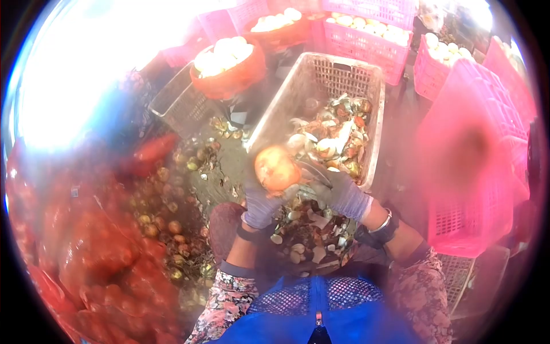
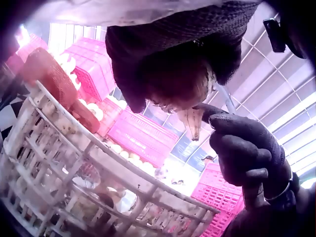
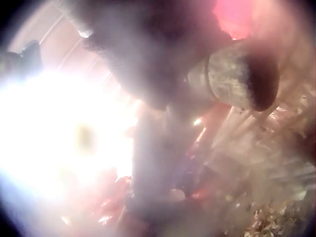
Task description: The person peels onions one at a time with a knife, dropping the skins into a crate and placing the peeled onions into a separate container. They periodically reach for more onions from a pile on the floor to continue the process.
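My left hand [image 1: 262,205], in a greyish glove, grips a large orange-brown onion [image 1: 277,168] above the near end of a pale crate. In the left wrist view, the fingers curl over the onion [image 2: 190,91] and its dry neck points down. Close beside that neck is my gloved right hand [image 2: 242,143], forefinger reaching to the onion and the other fingers curled. A narrow pale strip like the blade of a small knife [image 2: 225,97] rises above this fist; its grip is mostly hidden. Glare and haze blur the right wrist view, where the onion [image 3: 234,79] shows beside dark glove fingers.
The dirty pale crate [image 1: 375,123] holds onion skins and scraps. More scraps [image 1: 309,232] lie between the knees. Loose onions [image 1: 175,226] and red net sacks [image 1: 97,246] cover the left floor. Pink crates [image 1: 366,49] of pale onions stand behind; a pink crate stack [image 1: 470,212] is at right.
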Available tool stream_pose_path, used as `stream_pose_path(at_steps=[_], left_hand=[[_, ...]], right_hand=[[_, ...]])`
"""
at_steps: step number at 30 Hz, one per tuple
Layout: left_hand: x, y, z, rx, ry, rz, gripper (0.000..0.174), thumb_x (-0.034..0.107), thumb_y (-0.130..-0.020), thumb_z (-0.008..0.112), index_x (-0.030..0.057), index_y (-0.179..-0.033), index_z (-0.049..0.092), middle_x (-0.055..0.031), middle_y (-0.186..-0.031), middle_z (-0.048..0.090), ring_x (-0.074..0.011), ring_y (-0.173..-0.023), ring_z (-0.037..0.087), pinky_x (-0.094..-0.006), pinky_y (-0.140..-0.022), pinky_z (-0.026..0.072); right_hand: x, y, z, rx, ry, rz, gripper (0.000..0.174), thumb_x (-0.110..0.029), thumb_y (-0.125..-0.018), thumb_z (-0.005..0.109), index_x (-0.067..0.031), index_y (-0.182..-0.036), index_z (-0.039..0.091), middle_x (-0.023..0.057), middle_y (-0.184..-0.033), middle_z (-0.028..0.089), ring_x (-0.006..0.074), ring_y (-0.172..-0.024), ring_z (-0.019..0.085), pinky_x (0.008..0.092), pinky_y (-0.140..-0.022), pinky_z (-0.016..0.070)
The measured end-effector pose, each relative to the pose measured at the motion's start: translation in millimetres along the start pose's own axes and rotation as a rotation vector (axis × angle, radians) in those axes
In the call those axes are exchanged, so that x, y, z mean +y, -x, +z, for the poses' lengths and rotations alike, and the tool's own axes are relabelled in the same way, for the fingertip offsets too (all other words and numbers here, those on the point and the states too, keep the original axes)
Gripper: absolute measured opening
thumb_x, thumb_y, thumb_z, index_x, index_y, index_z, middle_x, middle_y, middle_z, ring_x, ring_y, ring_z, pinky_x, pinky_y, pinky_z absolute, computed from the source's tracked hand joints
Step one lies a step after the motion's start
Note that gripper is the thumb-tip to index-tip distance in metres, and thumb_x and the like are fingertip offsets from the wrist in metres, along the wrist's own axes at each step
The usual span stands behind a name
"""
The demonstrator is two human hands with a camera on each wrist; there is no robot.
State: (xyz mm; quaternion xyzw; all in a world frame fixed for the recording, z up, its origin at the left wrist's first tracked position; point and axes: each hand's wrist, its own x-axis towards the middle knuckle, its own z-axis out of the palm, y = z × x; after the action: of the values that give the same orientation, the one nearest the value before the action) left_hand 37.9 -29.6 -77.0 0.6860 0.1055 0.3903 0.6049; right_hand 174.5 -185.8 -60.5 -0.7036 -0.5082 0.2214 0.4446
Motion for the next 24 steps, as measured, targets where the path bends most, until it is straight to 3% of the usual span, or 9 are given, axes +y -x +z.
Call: stream_pose_path(at_steps=[6,9,13,15,16,18,21,22,24], left_hand=[[2,1,0,0.010,-0.169,0.105,0.102,0.024,-0.060,0.091,0.0051,-0.140,0.032,-0.0127,-0.130,0.048,-0.0235,-0.114,0.056,-0.0388,-0.096,0.0519],[0,3,1,-0.001,-0.216,0.138,0.099,0.023,-0.060,0.091,0.0039,-0.138,0.034,-0.0140,-0.127,0.051,-0.0234,-0.113,0.057,-0.0392,-0.095,0.0525],[-9,10,3,0.011,0.164,-0.156,0.086,0.023,-0.062,0.088,0.0017,-0.132,0.043,-0.0137,-0.118,0.058,-0.0234,-0.106,0.061,-0.0391,-0.093,0.0525],[-7,10,10,-0.039,0.590,-0.407,0.078,0.025,-0.064,0.086,0.0011,-0.128,0.048,-0.0133,-0.114,0.061,-0.0235,-0.103,0.063,-0.0389,-0.091,0.0536],[-2,13,13,-0.041,0.605,-0.418,0.076,0.027,-0.066,0.085,0.0010,-0.127,0.048,-0.0132,-0.114,0.061,-0.0240,-0.102,0.063,-0.0392,-0.090,0.0538],[13,16,18,-0.043,0.635,-0.440,0.073,0.030,-0.068,0.082,0.0009,-0.126,0.050,-0.0130,-0.114,0.061,-0.0250,-0.100,0.064,-0.0396,-0.089,0.0543],[14,17,17,0.010,0.097,-0.148,0.073,0.033,-0.070,0.080,0.0009,-0.128,0.049,-0.0135,-0.114,0.062,-0.0265,-0.100,0.065,-0.0403,-0.089,0.0543],[15,17,18,0.009,0.160,-0.176,0.073,0.035,-0.071,0.079,0.0009,-0.128,0.049,-0.0136,-0.114,0.062,-0.0269,-0.100,0.064,-0.0405,-0.089,0.0542],[17,20,20,0.008,0.285,-0.231,0.074,0.041,-0.074,0.077,0.0008,-0.129,0.049,-0.0138,-0.114,0.062,-0.0277,-0.101,0.064,-0.0408,-0.089,0.0542]], right_hand=[[10,-4,3,-0.059,0.322,-0.003,0.059,-0.019,-0.094,0.050,-0.0221,-0.150,0.030,0.0183,-0.074,0.065,0.0301,-0.060,0.065,0.0408,-0.058,0.0527],[18,-6,5,-0.084,0.510,0.012,0.071,-0.013,-0.089,0.052,-0.0241,-0.152,0.022,0.0210,-0.090,0.066,0.0315,-0.065,0.066,0.0421,-0.060,0.0529],[15,-5,5,0.003,0.614,-0.110,0.079,-0.010,-0.083,0.057,-0.0251,-0.151,0.021,0.0229,-0.116,0.061,0.0315,-0.069,0.067,0.0414,-0.059,0.0528],[3,-7,5,-0.033,0.608,0.019,0.072,-0.012,-0.086,0.055,-0.0263,-0.150,0.026,0.0196,-0.119,0.062,0.0339,-0.082,0.067,0.0479,-0.083,0.0453],[-1,-7,6,-0.051,0.606,0.084,0.069,-0.014,-0.087,0.053,-0.0269,-0.150,0.028,0.0180,-0.121,0.062,0.0352,-0.089,0.066,0.0511,-0.096,0.0416],[5,-7,9,-0.010,0.652,0.039,0.070,-0.014,-0.087,0.055,-0.0271,-0.150,0.029,0.0167,-0.118,0.064,0.0346,-0.087,0.067,0.0489,-0.091,0.0452],[10,-4,6,-0.002,0.641,0.028,0.070,-0.013,-0.086,0.057,-0.0262,-0.149,0.032,0.0144,-0.110,0.067,0.0329,-0.082,0.067,0.0453,-0.079,0.0499],[10,-5,3,-0.010,0.624,0.031,0.069,-0.013,-0.085,0.057,-0.0257,-0.149,0.032,0.0135,-0.106,0.068,0.0322,-0.081,0.067,0.0440,-0.074,0.0513],[-3,-5,-3,-0.099,0.626,0.079,0.079,-0.008,-0.082,0.057,-0.0285,-0.151,0.024,0.0184,-0.126,0.056,0.0347,-0.080,0.069,0.0432,-0.067,0.0534]])
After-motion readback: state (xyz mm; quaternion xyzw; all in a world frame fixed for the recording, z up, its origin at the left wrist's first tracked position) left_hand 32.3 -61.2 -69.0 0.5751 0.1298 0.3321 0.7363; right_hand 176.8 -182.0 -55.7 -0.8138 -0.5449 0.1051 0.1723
